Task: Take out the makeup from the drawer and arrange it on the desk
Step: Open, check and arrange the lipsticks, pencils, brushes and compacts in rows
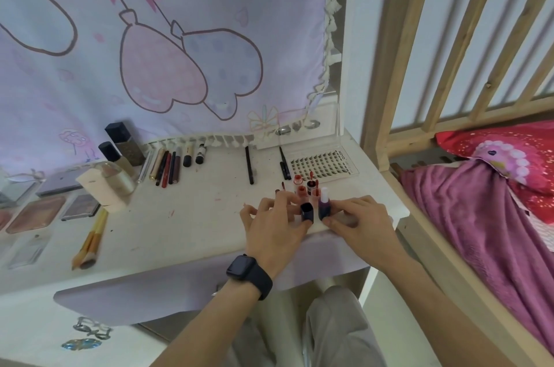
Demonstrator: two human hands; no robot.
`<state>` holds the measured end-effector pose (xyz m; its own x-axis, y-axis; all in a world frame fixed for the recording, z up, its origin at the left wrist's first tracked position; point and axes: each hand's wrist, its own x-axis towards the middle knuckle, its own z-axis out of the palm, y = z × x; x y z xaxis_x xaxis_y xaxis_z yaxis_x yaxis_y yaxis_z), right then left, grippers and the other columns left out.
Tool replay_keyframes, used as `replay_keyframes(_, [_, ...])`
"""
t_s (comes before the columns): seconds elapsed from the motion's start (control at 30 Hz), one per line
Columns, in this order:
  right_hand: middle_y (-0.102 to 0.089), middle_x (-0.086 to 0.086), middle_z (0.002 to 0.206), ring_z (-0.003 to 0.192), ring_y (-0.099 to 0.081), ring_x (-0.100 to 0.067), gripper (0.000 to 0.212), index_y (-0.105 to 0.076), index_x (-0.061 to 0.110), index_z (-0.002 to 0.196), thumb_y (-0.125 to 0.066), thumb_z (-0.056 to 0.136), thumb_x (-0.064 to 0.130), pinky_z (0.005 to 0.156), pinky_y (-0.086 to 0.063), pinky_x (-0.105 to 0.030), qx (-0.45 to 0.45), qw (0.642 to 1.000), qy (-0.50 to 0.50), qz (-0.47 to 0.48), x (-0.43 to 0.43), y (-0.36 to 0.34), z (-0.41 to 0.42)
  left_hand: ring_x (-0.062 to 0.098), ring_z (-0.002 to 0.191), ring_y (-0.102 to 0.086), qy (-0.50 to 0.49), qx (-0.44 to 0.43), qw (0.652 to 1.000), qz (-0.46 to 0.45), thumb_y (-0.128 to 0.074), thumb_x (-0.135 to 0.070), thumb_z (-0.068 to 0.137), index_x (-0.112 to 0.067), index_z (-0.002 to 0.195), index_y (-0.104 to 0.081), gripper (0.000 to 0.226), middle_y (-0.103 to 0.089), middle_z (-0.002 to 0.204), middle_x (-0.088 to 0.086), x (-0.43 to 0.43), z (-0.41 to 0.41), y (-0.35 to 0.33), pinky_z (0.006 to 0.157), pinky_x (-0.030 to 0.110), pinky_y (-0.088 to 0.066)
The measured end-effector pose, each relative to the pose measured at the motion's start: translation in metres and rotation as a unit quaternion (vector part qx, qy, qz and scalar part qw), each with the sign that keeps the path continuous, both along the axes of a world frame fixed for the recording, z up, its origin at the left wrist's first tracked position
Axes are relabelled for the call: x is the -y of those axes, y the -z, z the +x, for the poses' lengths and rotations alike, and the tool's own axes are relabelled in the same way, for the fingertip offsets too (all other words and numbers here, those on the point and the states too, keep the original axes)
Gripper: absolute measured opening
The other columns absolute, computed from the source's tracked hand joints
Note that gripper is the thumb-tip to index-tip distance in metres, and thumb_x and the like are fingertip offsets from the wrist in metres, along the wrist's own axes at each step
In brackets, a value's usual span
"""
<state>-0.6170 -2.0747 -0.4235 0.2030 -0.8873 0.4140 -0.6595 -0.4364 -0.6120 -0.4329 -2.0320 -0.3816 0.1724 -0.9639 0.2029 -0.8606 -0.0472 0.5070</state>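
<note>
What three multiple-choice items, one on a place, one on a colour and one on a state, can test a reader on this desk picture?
1. Where on the desk does the lash tray lie?
A. At the front left corner
B. At the back right
C. Under the brushes

2. What colour is the band of the watch?
A. White
B. Red
C. Black

3. How is the purple bottle placed?
A. Upright
B. Flat on its side
C. Upside down

Key:
1 B, because the tray lies near the far right edge, towards the wall.
2 C, because the band and the face are both black.
3 A, because its white cap points up.
</note>
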Motion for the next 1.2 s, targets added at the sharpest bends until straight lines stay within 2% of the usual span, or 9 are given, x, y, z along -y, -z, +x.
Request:
replay_keyframes(0.13, [-0.075,0.013,0.095,0.090,-0.053,-0.012,0.026,-0.077,0.030,0.109,-0.080,0.083,0.030,0.083,-0.046,-0.039,0.006,1.000,0.014,0.000,-0.002,0.003,0.002,0.004,0.116,-0.047,0.002,0.012,1.000,-0.006,-0.059,-0.052,0.087,-0.040,0.114,-0.044,0.033,-0.067,0.102,-0.024,0.000,0.001,0.002,0.099,0.037,-0.017])
replay_keyframes(0.23, [-0.074,0.014,0.097,0.094,-0.053,-0.012,0.029,-0.076,0.031,0.111,-0.080,0.083,0.031,0.087,-0.046,-0.043,0.012,1.000,0.018,0.010,-0.002,0.005,0.003,0.005,0.117,-0.047,0.001,0.012,1.000,-0.008,-0.058,-0.051,0.086,-0.040,0.116,-0.045,0.034,-0.068,0.103,-0.023,-0.001,0.000,0.002,0.098,0.036,-0.014])
replay_keyframes(0.57, [-0.072,0.018,0.099,0.092,-0.050,-0.008,0.031,-0.075,0.033,0.111,-0.082,0.081,0.033,0.087,-0.046,-0.041,0.020,0.999,0.028,0.018,-0.003,0.007,0.002,0.003,0.113,-0.049,0.009,0.007,1.000,-0.004,-0.058,-0.046,0.087,-0.042,0.115,-0.045,0.031,-0.062,0.096,-0.025,0.000,0.004,-0.002,0.099,0.036,-0.015])
replay_keyframes(0.8, [-0.072,0.019,0.101,0.094,-0.046,-0.003,0.026,-0.076,0.036,0.108,-0.080,0.083,0.033,0.085,-0.036,-0.029,0.010,0.999,0.028,0.017,-0.005,0.002,0.002,0.004,0.116,-0.049,0.014,0.010,1.000,0.000,-0.056,-0.048,0.089,-0.042,0.119,-0.045,0.032,-0.066,0.102,-0.023,-0.003,0.003,-0.003,0.100,0.037,-0.014])
replay_keyframes(0.9, [-0.071,0.018,0.102,0.095,-0.047,-0.005,0.029,-0.075,0.035,0.112,-0.079,0.084,0.032,0.084,-0.035,-0.027,0.010,0.999,0.026,0.030,-0.007,0.001,0.002,0.005,0.116,-0.049,0.012,0.014,1.000,0.003,-0.054,-0.048,0.089,-0.041,0.120,-0.045,0.032,-0.067,0.104,-0.022,-0.005,0.004,-0.006,0.100,0.037,-0.013])
replay_keyframes(1.0, [-0.063,0.024,0.102,0.099,-0.048,-0.006,0.036,-0.072,0.034,0.120,-0.078,0.084,0.034,0.082,-0.034,-0.020,0.003,0.998,0.026,0.057,-0.010,-0.001,0.002,0.006,0.115,-0.050,0.011,0.018,1.000,0.005,-0.056,-0.045,0.089,-0.039,0.119,-0.047,0.033,-0.066,0.102,-0.023,-0.009,0.010,-0.009,0.100,0.037,-0.014])
replay_keyframes(1.07, [-0.059,0.025,0.105,0.102,-0.049,-0.005,0.039,-0.069,0.034,0.123,-0.077,0.085,0.035,0.086,-0.037,-0.020,-0.003,0.997,0.034,0.074,-0.013,-0.004,0.001,0.004,0.112,-0.050,0.013,0.029,0.999,-0.011,-0.057,-0.046,0.088,-0.042,0.115,-0.048,0.029,-0.065,0.100,-0.025,-0.013,0.017,-0.010,0.095,0.034,-0.014])
replay_keyframes(1.2, [-0.061,0.024,0.101,0.097,-0.057,0.001,0.026,-0.065,0.038,0.107,-0.075,0.088,0.024,0.090,-0.045,-0.024,0.082,0.991,0.078,0.064,-0.044,-0.010,0.006,0.001,0.114,-0.049,-0.008,0.050,0.998,-0.038,-0.050,-0.049,0.095,-0.042,0.113,-0.054,0.020,-0.062,0.110,-0.027,-0.026,0.046,-0.007,0.097,0.032,-0.015])
